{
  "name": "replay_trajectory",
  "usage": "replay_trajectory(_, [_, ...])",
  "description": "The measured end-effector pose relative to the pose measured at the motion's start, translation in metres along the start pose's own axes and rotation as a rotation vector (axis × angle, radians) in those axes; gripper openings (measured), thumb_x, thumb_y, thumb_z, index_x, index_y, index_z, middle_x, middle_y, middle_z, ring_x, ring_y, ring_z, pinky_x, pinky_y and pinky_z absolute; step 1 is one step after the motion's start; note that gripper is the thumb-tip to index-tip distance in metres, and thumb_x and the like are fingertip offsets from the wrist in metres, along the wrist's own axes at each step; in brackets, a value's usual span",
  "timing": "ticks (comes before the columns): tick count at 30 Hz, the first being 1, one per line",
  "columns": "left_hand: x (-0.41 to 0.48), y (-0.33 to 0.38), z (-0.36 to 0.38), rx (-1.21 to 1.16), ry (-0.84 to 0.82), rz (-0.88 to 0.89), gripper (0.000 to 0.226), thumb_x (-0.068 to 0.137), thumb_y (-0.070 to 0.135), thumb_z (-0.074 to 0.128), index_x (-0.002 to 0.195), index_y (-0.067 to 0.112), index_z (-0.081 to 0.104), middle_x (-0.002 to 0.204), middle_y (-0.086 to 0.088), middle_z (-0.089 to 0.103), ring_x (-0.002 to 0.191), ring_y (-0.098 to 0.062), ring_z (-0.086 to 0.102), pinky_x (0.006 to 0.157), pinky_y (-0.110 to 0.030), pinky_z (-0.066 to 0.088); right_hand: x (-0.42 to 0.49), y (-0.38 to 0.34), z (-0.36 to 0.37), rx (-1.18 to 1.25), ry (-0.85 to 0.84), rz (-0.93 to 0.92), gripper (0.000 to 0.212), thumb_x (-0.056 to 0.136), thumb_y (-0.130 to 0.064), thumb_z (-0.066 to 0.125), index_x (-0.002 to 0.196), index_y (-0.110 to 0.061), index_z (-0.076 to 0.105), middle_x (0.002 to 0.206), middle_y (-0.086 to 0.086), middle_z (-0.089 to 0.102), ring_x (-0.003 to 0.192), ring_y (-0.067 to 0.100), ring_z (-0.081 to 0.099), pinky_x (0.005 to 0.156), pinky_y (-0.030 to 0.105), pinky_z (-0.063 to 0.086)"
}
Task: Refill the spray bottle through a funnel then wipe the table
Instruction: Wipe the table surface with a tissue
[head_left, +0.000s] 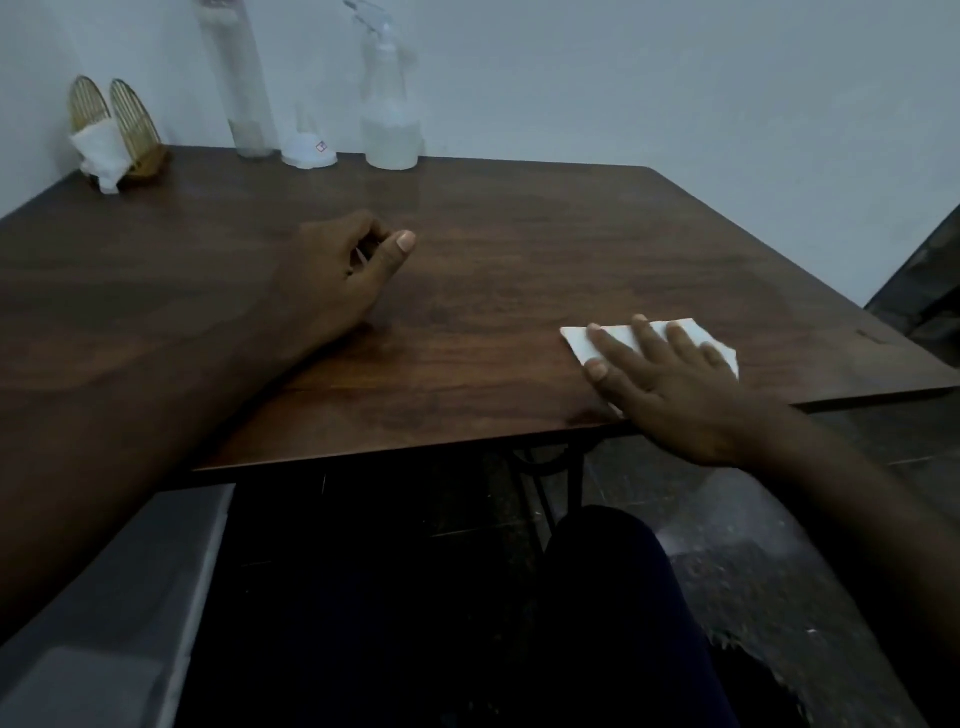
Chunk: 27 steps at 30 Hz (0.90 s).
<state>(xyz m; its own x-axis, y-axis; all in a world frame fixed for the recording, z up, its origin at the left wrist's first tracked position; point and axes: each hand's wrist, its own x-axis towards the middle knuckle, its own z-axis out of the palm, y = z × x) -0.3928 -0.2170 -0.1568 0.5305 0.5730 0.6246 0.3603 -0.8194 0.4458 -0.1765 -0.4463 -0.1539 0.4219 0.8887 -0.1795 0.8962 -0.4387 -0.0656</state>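
Pressing tissue (649, 340) onto table (467, 291).

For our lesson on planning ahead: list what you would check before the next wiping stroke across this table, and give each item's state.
1. Right hand flat on the tissue: ok.
2. Tissue lies on the table, near its front edge: ok.
3. Left hand clear of the tissue: ok.
4. Spray bottle and funnel at the far edge, out of the way: ok.
5. Table surface wetted: cannot tell.
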Motion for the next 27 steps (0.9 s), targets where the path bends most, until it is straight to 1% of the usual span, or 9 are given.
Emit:
replay_trajectory(3, [0.007,0.017,0.009,0.014,-0.032,0.063,0.045,0.093,0.060,0.039,0.095,0.022,0.064,0.078,0.008,0.060,0.068,-0.007,0.057,0.060,-0.027,0.043,-0.015,-0.019,0.011,-0.020,-0.034,-0.111,0.092,0.066,-0.084,-0.006,0.151,-0.050,-0.010,0.164,0.004,-0.016,0.150,0.031,-0.016,0.121,0.052,-0.006])
replay_trajectory(5, [0.013,0.031,0.017,0.016,-0.063,0.117,0.043,0.092,0.059,0.040,0.095,0.023,0.063,0.080,0.010,0.060,0.069,-0.002,0.055,0.059,-0.022,0.041,-0.020,-0.014,0.013,-0.015,-0.031,-0.177,0.081,0.073,-0.080,-0.003,0.149,-0.054,-0.012,0.164,0.000,-0.018,0.150,0.027,-0.019,0.121,0.050,-0.007])
replay_trajectory(7, [0.018,0.043,0.025,0.035,-0.095,0.139,0.037,0.094,0.054,0.042,0.094,0.024,0.063,0.078,0.012,0.058,0.066,0.002,0.051,0.057,-0.015,0.036,-0.006,0.013,0.006,-0.049,-0.038,-0.111,0.075,0.074,-0.077,-0.008,0.145,-0.055,-0.019,0.165,0.003,-0.016,0.151,0.031,-0.014,0.120,0.051,-0.002])
replay_trajectory(10, [0.025,0.058,0.036,0.050,-0.139,0.189,0.039,0.094,0.055,0.041,0.096,0.023,0.063,0.081,0.010,0.060,0.068,-0.002,0.054,0.056,-0.018,0.037,0.015,0.030,-0.010,-0.131,-0.065,0.061,0.087,0.058,-0.086,-0.021,0.141,-0.059,-0.025,0.165,0.008,-0.012,0.150,0.041,-0.008,0.118,0.059,0.004])
replay_trajectory(15, [0.043,0.075,0.056,0.079,-0.253,0.232,0.040,0.096,0.051,0.041,0.102,0.019,0.064,0.087,0.009,0.061,0.065,0.006,0.048,0.054,-0.006,0.031,0.002,-0.004,0.004,-0.020,-0.055,-0.160,0.079,0.075,-0.081,-0.002,0.148,-0.052,-0.014,0.164,0.002,-0.018,0.149,0.031,-0.019,0.120,0.053,-0.006])
replay_trajectory(19, [0.043,0.070,0.060,0.072,-0.292,0.224,0.042,0.096,0.051,0.041,0.104,0.017,0.063,0.089,0.006,0.060,0.067,0.005,0.047,0.056,-0.012,0.030,0.040,0.042,-0.013,-0.063,-0.094,0.087,0.091,0.063,-0.090,-0.016,0.145,-0.053,-0.021,0.165,0.004,-0.013,0.150,0.039,-0.010,0.117,0.063,0.005])
replay_trajectory(21, [0.040,0.062,0.061,0.051,-0.270,0.182,0.040,0.095,0.051,0.042,0.102,0.018,0.063,0.087,0.006,0.061,0.067,0.003,0.050,0.056,-0.013,0.032,0.052,0.032,-0.017,-0.036,-0.073,0.166,0.082,0.077,-0.084,-0.003,0.151,-0.049,-0.011,0.165,0.006,-0.012,0.150,0.040,-0.009,0.117,0.062,0.000])
replay_trajectory(25, [0.040,0.056,0.064,-0.056,-0.217,0.109,0.035,0.095,0.052,0.042,0.093,0.022,0.061,0.074,0.013,0.058,0.069,0.000,0.054,0.057,-0.017,0.034,0.022,-0.022,-0.002,-0.046,-0.090,-0.192,0.078,0.078,-0.080,0.002,0.150,-0.051,-0.012,0.163,0.002,-0.019,0.149,0.031,-0.020,0.119,0.056,-0.008])
replay_trajectory(27, [0.041,0.053,0.062,-0.111,-0.206,0.089,0.034,0.096,0.050,0.042,0.091,0.022,0.060,0.073,0.011,0.059,0.069,-0.003,0.057,0.058,-0.021,0.039,0.018,-0.010,-0.002,-0.044,-0.131,-0.248,0.081,0.072,-0.080,-0.003,0.148,-0.054,-0.014,0.163,-0.002,-0.021,0.149,0.027,-0.022,0.119,0.053,-0.009])
